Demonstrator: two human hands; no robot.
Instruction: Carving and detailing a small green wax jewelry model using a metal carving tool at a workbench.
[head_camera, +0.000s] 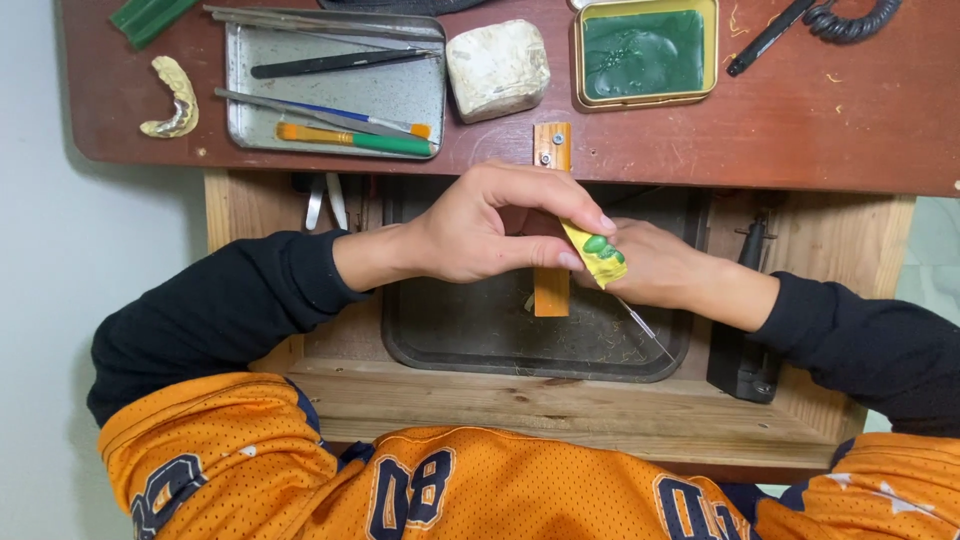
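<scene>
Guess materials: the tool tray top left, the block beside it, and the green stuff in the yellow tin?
Tool tray: dull grey metal, likely; scuffed, rolled rim. Block: off-white, chalky and stained, perhaps plaster or stone. Tin's green fill: glossy, rippled surface, looks like wax that melted and set.

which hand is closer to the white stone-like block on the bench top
Left. The left hand lies just below the white stone-like block, a short gap apart; the right hand sits farther off, lower and to the right.
</scene>
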